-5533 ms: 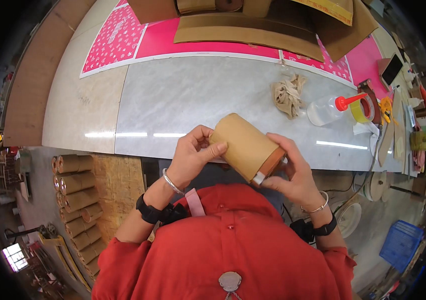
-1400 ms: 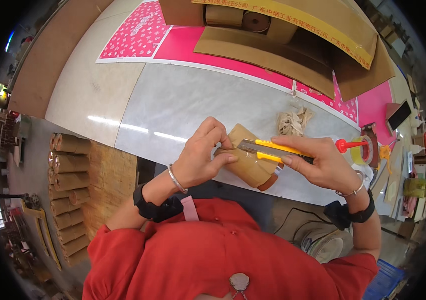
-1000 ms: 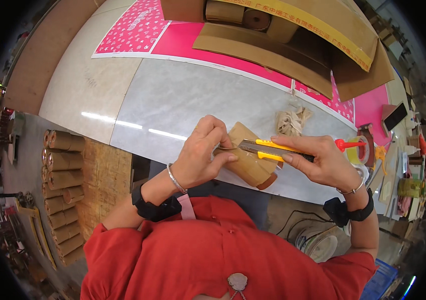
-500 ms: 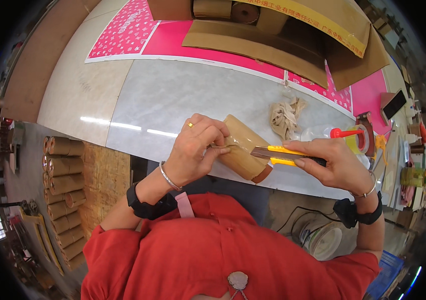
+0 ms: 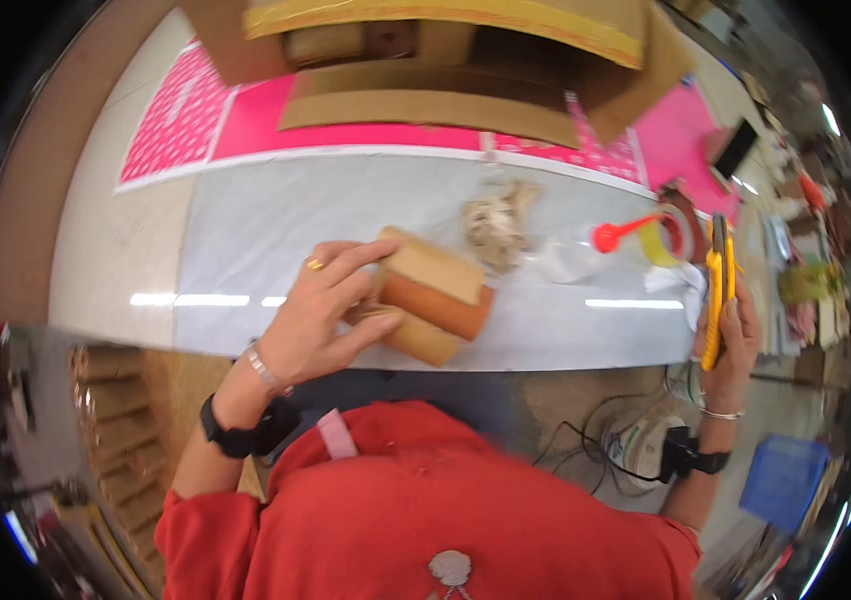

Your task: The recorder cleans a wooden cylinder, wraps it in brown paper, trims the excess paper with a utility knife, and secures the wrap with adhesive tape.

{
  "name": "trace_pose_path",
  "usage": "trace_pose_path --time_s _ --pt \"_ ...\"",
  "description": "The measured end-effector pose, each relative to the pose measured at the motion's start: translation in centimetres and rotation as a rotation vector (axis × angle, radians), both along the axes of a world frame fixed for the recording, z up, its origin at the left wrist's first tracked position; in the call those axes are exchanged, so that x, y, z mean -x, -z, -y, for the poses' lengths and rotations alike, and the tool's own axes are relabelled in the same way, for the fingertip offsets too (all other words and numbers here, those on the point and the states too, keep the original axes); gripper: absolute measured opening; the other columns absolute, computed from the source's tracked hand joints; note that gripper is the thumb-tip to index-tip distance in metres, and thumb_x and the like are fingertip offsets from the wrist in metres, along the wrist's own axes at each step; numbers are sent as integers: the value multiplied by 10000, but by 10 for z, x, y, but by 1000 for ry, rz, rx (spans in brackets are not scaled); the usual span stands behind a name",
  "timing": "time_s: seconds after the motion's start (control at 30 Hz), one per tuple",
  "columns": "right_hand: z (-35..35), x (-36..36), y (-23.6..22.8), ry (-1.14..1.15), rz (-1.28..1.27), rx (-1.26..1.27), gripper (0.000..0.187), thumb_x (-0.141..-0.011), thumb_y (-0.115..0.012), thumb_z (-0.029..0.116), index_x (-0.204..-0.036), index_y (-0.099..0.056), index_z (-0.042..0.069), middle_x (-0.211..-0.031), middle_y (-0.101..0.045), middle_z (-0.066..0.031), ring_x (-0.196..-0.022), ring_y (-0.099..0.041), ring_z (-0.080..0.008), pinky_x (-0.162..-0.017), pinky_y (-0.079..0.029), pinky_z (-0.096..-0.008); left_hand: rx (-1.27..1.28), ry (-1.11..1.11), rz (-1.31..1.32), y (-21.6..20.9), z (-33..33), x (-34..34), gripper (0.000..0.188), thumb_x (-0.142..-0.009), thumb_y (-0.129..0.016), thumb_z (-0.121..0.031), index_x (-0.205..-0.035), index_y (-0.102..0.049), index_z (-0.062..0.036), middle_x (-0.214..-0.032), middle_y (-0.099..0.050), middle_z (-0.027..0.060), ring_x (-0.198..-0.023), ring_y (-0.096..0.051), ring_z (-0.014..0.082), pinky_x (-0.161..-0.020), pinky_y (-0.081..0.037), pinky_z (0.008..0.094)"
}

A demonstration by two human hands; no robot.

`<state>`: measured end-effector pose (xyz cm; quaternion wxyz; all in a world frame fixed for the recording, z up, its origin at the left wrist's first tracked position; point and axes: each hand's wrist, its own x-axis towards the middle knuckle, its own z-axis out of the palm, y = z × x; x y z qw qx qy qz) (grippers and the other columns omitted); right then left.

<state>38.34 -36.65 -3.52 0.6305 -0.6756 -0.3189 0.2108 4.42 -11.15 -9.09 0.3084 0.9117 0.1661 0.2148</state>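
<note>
A roll [image 5: 443, 306] of reddish-brown material lies on the grey table, its brown kraft paper wrapper [image 5: 436, 268] split open along its length, with one flap above and one below. My left hand [image 5: 331, 305] grips the roll's left end, index finger on the upper flap and thumb by the lower one. Off to the right, my right hand [image 5: 731, 335] is closed around a yellow utility knife [image 5: 716, 300], held upright near the table's right end. Motion smears the right fingers a little.
Beyond the roll lie a crumpled cloth or paper [image 5: 496, 228], a red-capped clear bottle [image 5: 571, 260] and a tape roll [image 5: 668, 240]. An open cardboard box [image 5: 426, 105] stands at the back. Below on the left are stacked wrapped rolls [image 5: 116, 430]; a bucket [image 5: 641, 450] stands at lower right.
The knife has left the roll and swung right with my right hand. The wrapper, closed before, now gapes and shows the reddish-brown roll. My left hand has spread its fingers over it.
</note>
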Motion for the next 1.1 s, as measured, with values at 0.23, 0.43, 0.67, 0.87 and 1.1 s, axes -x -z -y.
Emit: trace_pose_path --time_s 0.23,0.43,0.67,0.87,1.1 --pt "44 -70 67 545 -21 102 291 -966 -542 247 -1112 -565 -3 -739 -586 -45 -544 -536 -89 -461 -415 -214 185 -59 -59 -2 1 0 188 -856 -589 -77 -707 -532 21 -1299 -518 177 -1088 -540 320 -884 -455 365" --pt "65 -154 116 738 136 123 290 -944 -543 205 -1081 -577 -48 -754 -593 -57 -578 -559 -104 -517 -445 -231 361 -134 -106 -9 17 -11 119 -829 -569 -82 -768 -512 3 -1381 -445 154 -943 -569 177 -662 -493 252" --pt "58 -216 157 762 483 445 301 -908 -551 193 -1049 -614 -66 -887 -668 -140 -765 -633 -250 -701 -492 -360 541 -208 16 4 24 1 72 -789 -580 13 -804 -510 9 -1397 -413 186 -986 -586 173 -588 -510 250" --pt "-3 -97 72 459 636 127 263 -901 -569 129 -1117 -612 -15 -1018 -651 -137 -907 -633 -236 -824 -484 -315 340 -133 50 22 19 -5 223 -729 -635 11 -880 -474 -17 -1422 -385 205 -912 -611 234 -779 -504 325" --pt "-93 128 48 -443 732 14 412 -793 -688 97 -1178 -561 23 -1224 -532 -170 -1067 -557 -332 -898 -466 -390 347 -277 196 40 27 -3 368 -739 -661 27 -1033 -445 -24 -1428 -344 184 -976 -572 171 -751 -521 292"
